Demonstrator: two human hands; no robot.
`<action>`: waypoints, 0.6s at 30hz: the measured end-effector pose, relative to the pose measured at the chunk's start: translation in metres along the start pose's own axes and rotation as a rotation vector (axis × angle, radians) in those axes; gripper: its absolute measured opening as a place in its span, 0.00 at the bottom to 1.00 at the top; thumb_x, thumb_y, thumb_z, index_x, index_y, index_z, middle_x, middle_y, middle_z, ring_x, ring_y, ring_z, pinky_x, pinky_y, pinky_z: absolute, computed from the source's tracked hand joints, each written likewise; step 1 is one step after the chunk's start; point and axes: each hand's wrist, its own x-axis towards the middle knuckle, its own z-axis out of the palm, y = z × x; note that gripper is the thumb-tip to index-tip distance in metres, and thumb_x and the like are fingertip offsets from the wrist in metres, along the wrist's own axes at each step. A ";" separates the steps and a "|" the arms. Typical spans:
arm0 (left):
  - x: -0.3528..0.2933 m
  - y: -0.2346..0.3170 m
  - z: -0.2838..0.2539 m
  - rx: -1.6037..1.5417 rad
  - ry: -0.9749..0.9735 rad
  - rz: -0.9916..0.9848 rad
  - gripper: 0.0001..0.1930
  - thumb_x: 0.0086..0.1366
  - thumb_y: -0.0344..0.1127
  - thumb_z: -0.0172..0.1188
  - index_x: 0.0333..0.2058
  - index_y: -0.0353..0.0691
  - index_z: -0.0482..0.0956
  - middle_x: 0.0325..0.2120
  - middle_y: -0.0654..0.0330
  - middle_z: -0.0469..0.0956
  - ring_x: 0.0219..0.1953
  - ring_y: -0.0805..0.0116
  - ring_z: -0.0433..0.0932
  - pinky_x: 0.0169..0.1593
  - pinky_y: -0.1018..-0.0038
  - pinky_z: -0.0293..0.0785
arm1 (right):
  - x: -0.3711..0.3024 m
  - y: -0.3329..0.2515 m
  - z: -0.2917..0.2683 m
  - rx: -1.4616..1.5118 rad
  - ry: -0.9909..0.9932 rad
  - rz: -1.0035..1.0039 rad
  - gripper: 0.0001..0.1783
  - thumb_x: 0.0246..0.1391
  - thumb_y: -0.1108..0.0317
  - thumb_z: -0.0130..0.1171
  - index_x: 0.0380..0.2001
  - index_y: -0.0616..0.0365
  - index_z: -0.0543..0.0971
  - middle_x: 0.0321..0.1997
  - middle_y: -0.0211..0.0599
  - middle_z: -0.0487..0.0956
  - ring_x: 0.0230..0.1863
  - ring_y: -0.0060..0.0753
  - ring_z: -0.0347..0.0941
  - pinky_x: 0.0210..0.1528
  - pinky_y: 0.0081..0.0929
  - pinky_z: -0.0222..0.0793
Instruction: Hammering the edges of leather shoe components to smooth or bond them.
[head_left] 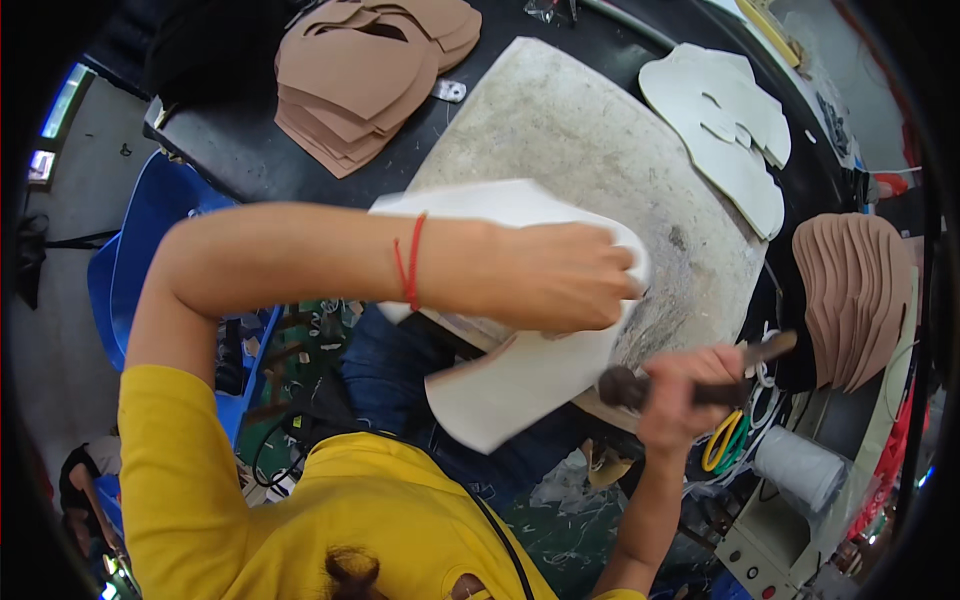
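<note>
Fingers curled, my left hand (575, 275) is closed on a white curved flat piece (500, 390), which looks like a cut shoe part and lies over the near side of a worn pale slab (560, 110). My forearm covers much of the piece, and its edge is blurred. To the right, my right hand (685, 390) grips a dark hammer-like tool (622, 387) with a rounded end pointing left. A thin brownish end sticks out beyond my fingers on the other side. Motion smears this hand and the tool, which sit just off the slab's near right edge.
Stacked brown cut pieces (345, 85) lie at the far left, with more fanned brown ones (850, 295) at the right. White cut pieces (715, 125) overlap the slab's far right. A white thread spool (800, 465) and coloured bands (725, 440) are at the lower right; a blue bin (165, 215) stands left.
</note>
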 end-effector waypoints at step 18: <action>0.003 0.040 0.045 -0.264 0.274 -0.324 0.05 0.49 0.26 0.57 0.25 0.30 0.74 0.39 0.53 0.71 0.43 0.54 0.68 0.47 0.67 0.67 | -0.011 0.020 0.011 0.011 0.018 0.025 0.09 0.43 0.67 0.54 0.13 0.51 0.70 0.14 0.25 0.69 0.14 0.32 0.60 0.27 0.29 0.54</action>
